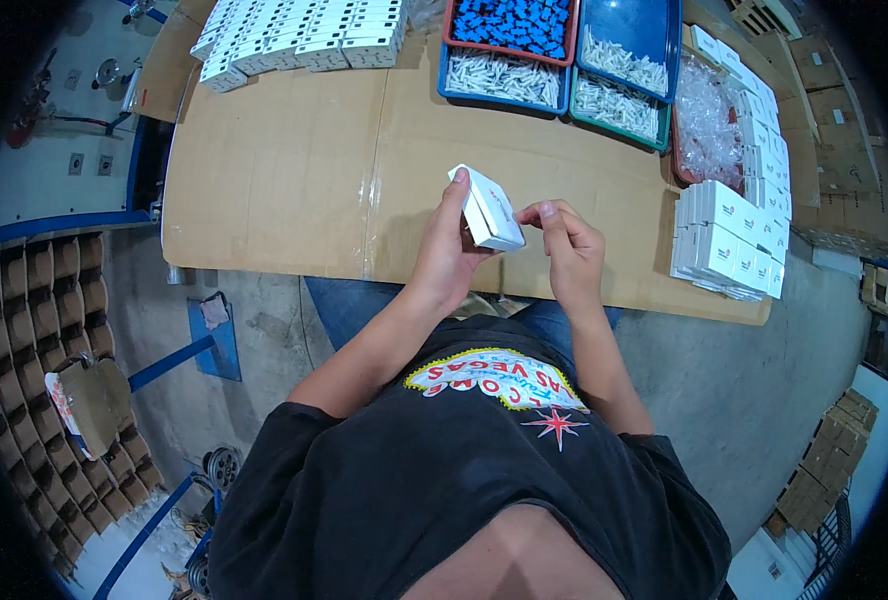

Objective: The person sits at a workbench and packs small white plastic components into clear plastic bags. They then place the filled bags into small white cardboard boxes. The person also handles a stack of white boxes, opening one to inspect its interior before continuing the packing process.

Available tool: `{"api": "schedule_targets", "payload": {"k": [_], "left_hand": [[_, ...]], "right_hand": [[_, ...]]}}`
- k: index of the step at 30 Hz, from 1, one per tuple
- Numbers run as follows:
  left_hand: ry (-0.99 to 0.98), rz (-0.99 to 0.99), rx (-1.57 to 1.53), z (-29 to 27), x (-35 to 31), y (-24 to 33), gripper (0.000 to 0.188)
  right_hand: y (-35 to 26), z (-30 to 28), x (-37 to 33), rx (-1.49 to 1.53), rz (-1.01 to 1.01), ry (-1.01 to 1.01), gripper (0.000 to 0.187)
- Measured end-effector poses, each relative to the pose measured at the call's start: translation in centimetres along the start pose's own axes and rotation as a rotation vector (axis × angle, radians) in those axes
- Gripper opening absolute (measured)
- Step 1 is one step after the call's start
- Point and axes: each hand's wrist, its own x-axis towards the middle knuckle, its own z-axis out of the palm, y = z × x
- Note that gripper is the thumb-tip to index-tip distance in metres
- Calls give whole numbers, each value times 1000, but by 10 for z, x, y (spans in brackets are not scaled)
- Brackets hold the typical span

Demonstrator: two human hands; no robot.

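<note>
A small white carton box (491,213) is held up over the near part of the cardboard-topped table. My left hand (446,252) is closed round it, the thumb along its left side and the fingers beneath. Close to the box's right edge is my right hand (572,245), its fingers curled and the thumb against the index finger. The index fingertip is at or almost at the box; whether it touches, I cannot tell. Anything pinched in that hand is too small or hidden to make out.
Rows of white boxes (309,35) stand at the far left. Trays at the back hold blue pieces (514,25) and small white parts (504,78). To the right are clear plastic bags (707,115) and stacked white boxes (729,240). A cardboard divider grid (39,340) lies beyond the table's left.
</note>
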Motion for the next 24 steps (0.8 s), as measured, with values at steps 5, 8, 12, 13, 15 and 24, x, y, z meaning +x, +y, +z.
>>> {"api": "schedule_targets", "payload": {"k": [5,8,12,13,15,24], "left_hand": [[-47,-53,25,-9,5,-3,68],[-45,-73,42,-9,5,-3,70],[-26,-65,20,-2,3,-3,72],[-19,-67,4,-1,3,-3,73],[-31,-83,-10,-4,6,-5,74],[-35,-106,10,-2,4,-2,80]], "right_hand": [[2,-1,2,52,-23,-18,30],[4,-1,3,60,-52,-23,32],[0,0,4,40,-8,-31,39],[0,0,4,51,-1,-34,38],[1,0,4,78,13,-36,35],[6,0,5,129,47,-45,21]]}}
